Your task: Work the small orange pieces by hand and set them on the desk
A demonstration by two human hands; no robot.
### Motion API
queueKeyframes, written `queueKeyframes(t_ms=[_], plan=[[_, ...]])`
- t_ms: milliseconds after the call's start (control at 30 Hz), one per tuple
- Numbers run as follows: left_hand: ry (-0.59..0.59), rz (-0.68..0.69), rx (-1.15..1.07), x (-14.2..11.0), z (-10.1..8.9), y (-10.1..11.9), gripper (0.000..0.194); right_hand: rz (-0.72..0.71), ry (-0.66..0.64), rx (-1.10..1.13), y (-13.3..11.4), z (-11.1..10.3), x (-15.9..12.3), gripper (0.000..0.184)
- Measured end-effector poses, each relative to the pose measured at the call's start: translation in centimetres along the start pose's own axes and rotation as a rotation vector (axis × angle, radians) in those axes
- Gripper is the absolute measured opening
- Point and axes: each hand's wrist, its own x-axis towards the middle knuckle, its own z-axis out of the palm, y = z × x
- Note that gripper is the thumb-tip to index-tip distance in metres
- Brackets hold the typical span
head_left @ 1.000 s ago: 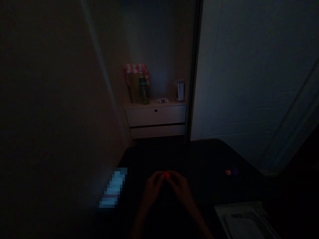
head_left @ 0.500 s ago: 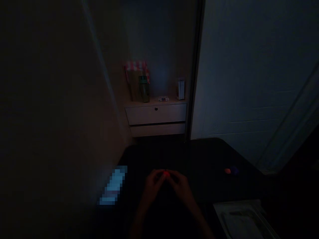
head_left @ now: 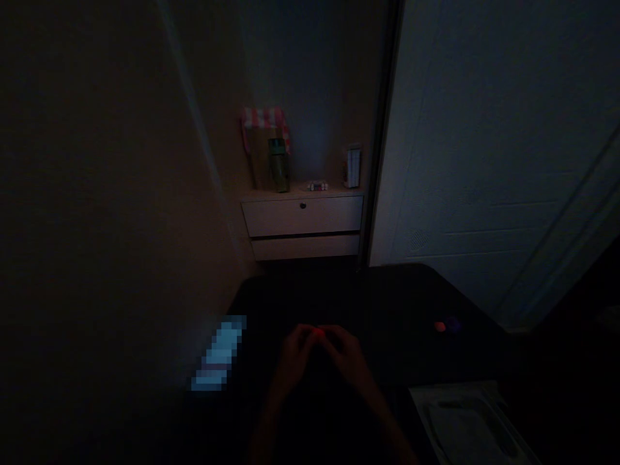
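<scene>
A small object glowing red (head_left: 318, 332) is pinched between the fingertips of both hands, above a dark tabletop (head_left: 387, 297). My left hand (head_left: 295, 345) is closed on it from the left, thumb and fingers meeting at the glow. From the other side my right hand (head_left: 343, 349) closes on the same object. Darkness and the fingers hide its shape, so its kind does not show. A bright screen, blurred into blocks, (head_left: 219, 355) lies left of my hands.
Toward the table's right side lie a small orange-pink piece (head_left: 439, 327) and a purple one (head_left: 453, 324). A pale tray-like thing (head_left: 421, 403) is at the lower right. Behind, a drawer unit (head_left: 271, 219) carries a green bottle (head_left: 278, 171) and a checked cloth (head_left: 264, 117).
The whole view has shifted slightly, with the room and table sitting a little higher now. Both hands keep their pinch on the glowing object, which sits slightly further left in view.
</scene>
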Motion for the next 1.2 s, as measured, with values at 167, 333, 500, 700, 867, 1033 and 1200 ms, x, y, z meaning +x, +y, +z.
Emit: queueKeyframes(t_ms=[167, 333, 500, 700, 867, 1033, 1200], plan=[[0.011, 0.009, -0.003, -0.14, -0.06, 0.36, 0.039, 0.005, -0.014, 0.007, -0.16, 0.06, 0.02, 0.037], [0.033, -0.011, -0.013, -0.19, 0.00, 0.41, 0.044, 0.006, -0.002, -0.006, -0.30, 0.18, -0.09, 0.037], [0.030, 0.005, -0.025, -0.07, 0.08, 0.20, 0.046, -0.058, -0.017, -0.062, 0.00, 0.29, -0.21, 0.037], [0.047, 0.016, -0.045, -0.08, 0.09, 0.02, 0.042, -0.052, -0.037, -0.072, -0.12, 0.28, -0.15, 0.033], [0.026, -0.014, -0.077, -0.07, 0.25, 0.35, 0.043, -0.078, -0.039, -0.057, -0.30, 0.05, -0.19, 0.032], [-0.017, 0.010, -0.045, 0.00, 0.15, 0.37, 0.042, -0.066, -0.031, -0.034, -0.04, -0.01, -0.19, 0.037], [0.010, 0.014, -0.027, -0.12, 0.03, 0.24, 0.042, -0.017, -0.001, 0.043, 0.31, 0.18, -0.12, 0.034]])
